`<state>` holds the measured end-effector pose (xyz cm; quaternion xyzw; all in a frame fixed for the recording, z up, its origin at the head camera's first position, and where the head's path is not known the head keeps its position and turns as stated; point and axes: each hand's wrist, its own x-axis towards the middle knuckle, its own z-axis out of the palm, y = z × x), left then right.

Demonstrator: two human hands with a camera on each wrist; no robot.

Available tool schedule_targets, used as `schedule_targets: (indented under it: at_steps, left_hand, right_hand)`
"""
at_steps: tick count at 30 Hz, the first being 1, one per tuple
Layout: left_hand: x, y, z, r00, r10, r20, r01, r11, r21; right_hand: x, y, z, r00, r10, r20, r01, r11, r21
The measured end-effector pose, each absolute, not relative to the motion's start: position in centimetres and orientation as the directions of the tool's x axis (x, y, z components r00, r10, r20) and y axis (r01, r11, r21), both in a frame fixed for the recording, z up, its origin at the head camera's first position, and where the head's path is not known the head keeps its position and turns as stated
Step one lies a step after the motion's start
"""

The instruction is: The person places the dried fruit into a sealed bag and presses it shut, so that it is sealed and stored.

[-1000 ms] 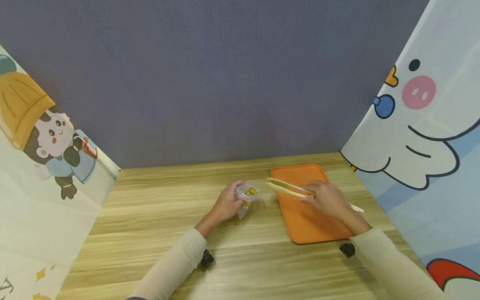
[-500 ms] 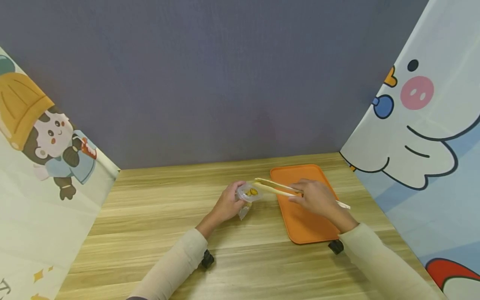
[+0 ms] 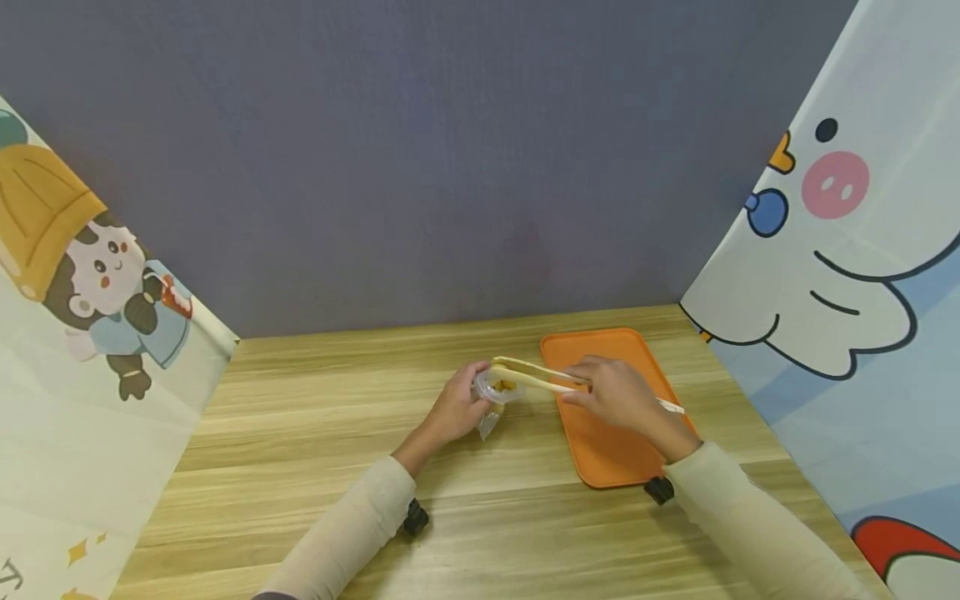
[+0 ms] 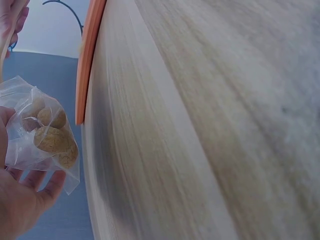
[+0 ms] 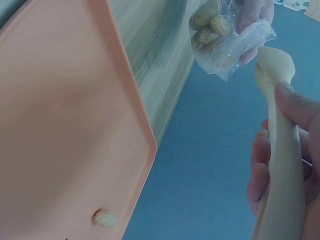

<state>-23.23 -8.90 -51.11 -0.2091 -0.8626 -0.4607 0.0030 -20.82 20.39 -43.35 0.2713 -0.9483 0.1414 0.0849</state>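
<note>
My left hand (image 3: 453, 407) holds up a clear plastic bag (image 3: 489, 423) with its mouth open. Inside are several round, tan-brown snack pieces (image 4: 50, 139), cracked on the surface like small nuts or crackers. My right hand (image 3: 617, 400) grips a pair of cream tongs (image 3: 542, 383), their tips over the bag's mouth in the head view. From the right wrist, the tongs (image 5: 286, 155) look nearly closed at the heads, thumb along one arm and fingers round the other. One similar piece (image 5: 106, 219) lies on the orange tray (image 3: 622, 458).
The tray lies on the right part of the wood-grain table (image 3: 300, 467), below my right forearm. A grey partition (image 3: 450, 167) rises behind the table, and printed cartoon panels (image 3: 862, 275) stand at both sides.
My right hand has moved left with the tongs, bringing their tips from beside the bag to over its mouth. The left hand and bag have stayed almost in place.
</note>
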Motion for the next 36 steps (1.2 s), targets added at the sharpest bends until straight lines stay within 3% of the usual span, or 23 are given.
schedule_targets:
  at_steps: [22,36]
  left_hand:
    - [-23.1,-8.6,-51.0,-0.914,0.337,0.225,0.375,0.496,0.783]
    - [-23.2,-9.1,-51.1,-0.909,0.339,0.243,0.391,0.493,0.777]
  right_hand:
    - [-20.6,20.0,-42.7,-0.881,-0.443,0.164,-0.472,0.824,-0.313]
    - [-21.2,23.5,-42.8,-0.895,-0.398,0.203,-0.443,0.848,-0.292]
